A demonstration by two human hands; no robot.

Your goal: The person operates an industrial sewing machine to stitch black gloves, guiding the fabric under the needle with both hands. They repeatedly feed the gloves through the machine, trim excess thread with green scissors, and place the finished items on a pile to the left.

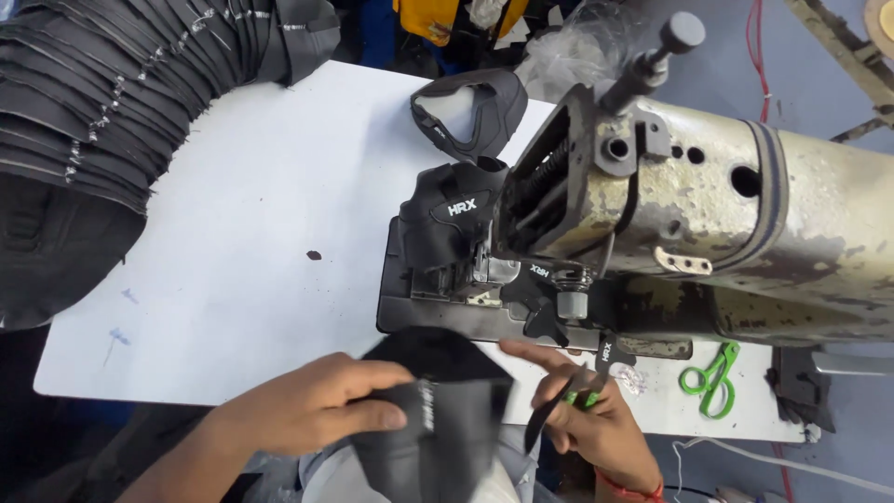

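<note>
Left hand (312,402): closed on the black fabric piece (430,419); thumb on top, fingers (372,416) pinched over its left edge.
Right hand (596,419): a narrow black strip (549,410) is pinched between thumb and forefinger, with a small green-handled tool tucked in the same hand; the forefinger is stretched out to the left.
Step in hand: the piece appears to be readied for stitching. It is judged best kept flat and taut, with the strip lined up along its edge.
Fabric piece, look: black, soft, folded, with a small white print along one fold.
Fabric piece, place: held above the near edge of the white surface (233,242), just in front of the sewing machine (689,205).
Nearby: a stack of black pieces (93,102) at far left; green scissors (710,377) on the right.
</note>
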